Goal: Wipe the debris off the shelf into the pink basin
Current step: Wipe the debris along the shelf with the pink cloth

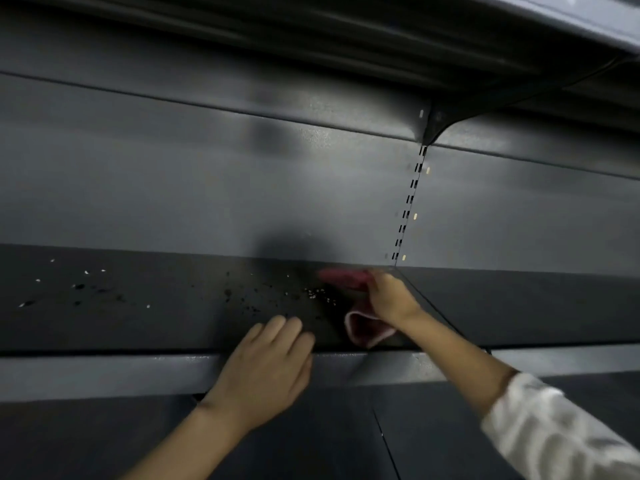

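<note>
A dark grey metal shelf [156, 327] runs across the view. Debris [263, 296] of dark crumbs and small white bits lies scattered over it, from the far left to the middle. My right hand [389, 299] grips a pink cloth [367, 329] pressed on the shelf near the back wall, just right of the crumbs. One end of the cloth sticks out behind the fingers, the other hangs toward the front edge. My left hand [268, 368] rests flat on the shelf's front lip, fingers together, holding nothing. No pink basin is in view.
A grey back panel [207, 188] rises behind the shelf, with a slotted upright [410, 199] at the right. Another shelf [519, 39] overhangs at the top right. A lower shelf [450, 427] lies beneath the front lip.
</note>
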{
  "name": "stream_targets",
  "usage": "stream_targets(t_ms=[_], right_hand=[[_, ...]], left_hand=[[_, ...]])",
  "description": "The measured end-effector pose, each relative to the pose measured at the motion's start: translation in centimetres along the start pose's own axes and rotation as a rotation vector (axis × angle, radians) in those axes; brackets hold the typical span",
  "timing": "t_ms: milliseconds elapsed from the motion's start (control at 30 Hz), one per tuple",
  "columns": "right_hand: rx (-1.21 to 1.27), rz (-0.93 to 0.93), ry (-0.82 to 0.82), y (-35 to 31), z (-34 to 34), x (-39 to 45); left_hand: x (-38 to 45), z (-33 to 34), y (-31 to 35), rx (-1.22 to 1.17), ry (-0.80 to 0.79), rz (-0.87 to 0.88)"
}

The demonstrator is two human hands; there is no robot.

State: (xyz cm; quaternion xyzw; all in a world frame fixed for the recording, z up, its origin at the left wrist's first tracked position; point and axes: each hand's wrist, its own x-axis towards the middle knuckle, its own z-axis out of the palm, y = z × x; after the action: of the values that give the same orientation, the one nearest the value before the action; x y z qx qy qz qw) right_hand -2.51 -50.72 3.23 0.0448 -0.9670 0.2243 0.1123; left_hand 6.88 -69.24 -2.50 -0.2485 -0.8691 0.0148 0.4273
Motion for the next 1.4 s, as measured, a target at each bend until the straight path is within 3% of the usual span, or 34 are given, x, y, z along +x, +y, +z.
stream_targets(t_ms=[100, 200, 367, 467, 600, 733, 867, 1000, 1167, 1233, 1300, 1400], right_hand=[[-0.087, 0.032, -0.051, 4.3, -2.2, -1.9], [-0.206, 0.052, -0.248, 6.4, -2.3, -3.1], [-0.439, 0.094, -0.360, 2.4, 0.2, -2.9], [-0.407, 0.038, -0.326, -1.2, 2.4, -2.0], [-0.129, -0.036, -0.226, -4.4, 4.4, -0.3], [0.115, 0.055, -0.033, -2.5, 3.2, 2.1], [0.055, 0.198, 0.104, 4.1, -0.7, 4.5], [-0.117, 0.265, -0.026, 8.7, -1.0, 5.7], [-0.299, 0.104, -0.173, 5.5, 1.7, 8.1], [-0.345, -0.051, -0.231, 2.5, 3.2, 8.5], [-0.316, -0.225, -0.254, -0.6, 5.1, 8.7], [-0.079, -0.314, -0.249, -3.5, 6.7, 8.6]], left_hand=[[-0.3, -0.4, -1.5, 0.044, -0.005, -0.020], [-0.4, -0.3, -1.9, 0.051, -0.017, -0.013], [-0.6, 0.5, -1.6, 0.052, 0.018, -0.015], [-0.7, 1.0, -1.5, 0.051, 0.049, -0.031], [-0.7, 0.8, -1.7, 0.046, 0.041, -0.004], [-1.1, 0.2, -2.4, 0.071, 0.008, 0.074], [-2.1, 0.1, -2.7, 0.063, 0.005, 0.082], [-2.5, 0.8, -2.4, 0.041, 0.027, 0.057], [-2.2, 0.8, -2.4, 0.070, 0.015, 0.037], [-2.1, 0.9, -2.3, 0.079, 0.015, 0.029], [-2.0, 1.0, -2.3, 0.100, 0.017, 0.027], [-2.0, 0.9, -2.3, 0.123, 0.017, 0.033]])
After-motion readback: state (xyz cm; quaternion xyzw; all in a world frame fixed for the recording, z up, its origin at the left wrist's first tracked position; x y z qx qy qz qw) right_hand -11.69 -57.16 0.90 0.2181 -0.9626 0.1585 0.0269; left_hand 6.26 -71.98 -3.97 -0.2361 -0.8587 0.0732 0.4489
